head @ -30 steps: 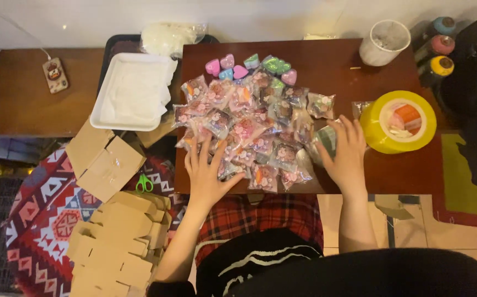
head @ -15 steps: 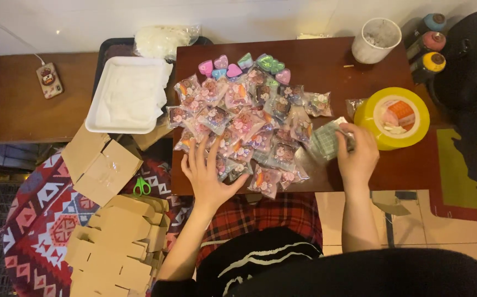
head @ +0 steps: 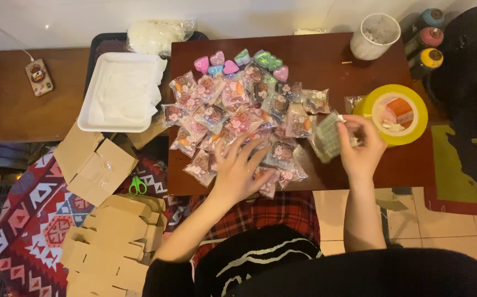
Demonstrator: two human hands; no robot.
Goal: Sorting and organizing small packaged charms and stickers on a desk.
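Note:
A heap of small clear packets with pink and brown trinkets (head: 233, 110) covers the middle of a dark wooden table (head: 315, 60). Several heart-shaped pieces in pink, blue and green (head: 224, 65) lie at the heap's far edge. My left hand (head: 238, 170) rests flat with spread fingers on the near packets. My right hand (head: 359, 146) pinches a greenish clear packet (head: 326, 140), lifted at the heap's right side, next to a yellow round lid (head: 414, 115) holding an orange item.
A white tray with white sheets (head: 120, 93) sits left of the table. Flat and folded cardboard boxes (head: 106, 220) and green scissors (head: 136, 186) lie on a patterned rug. A white cup (head: 375, 36) and three spray cans (head: 428, 38) stand far right.
My right hand has picked the greenish packet out of the heap and raised it toward the yellow lid. My left hand stayed spread on the near packets.

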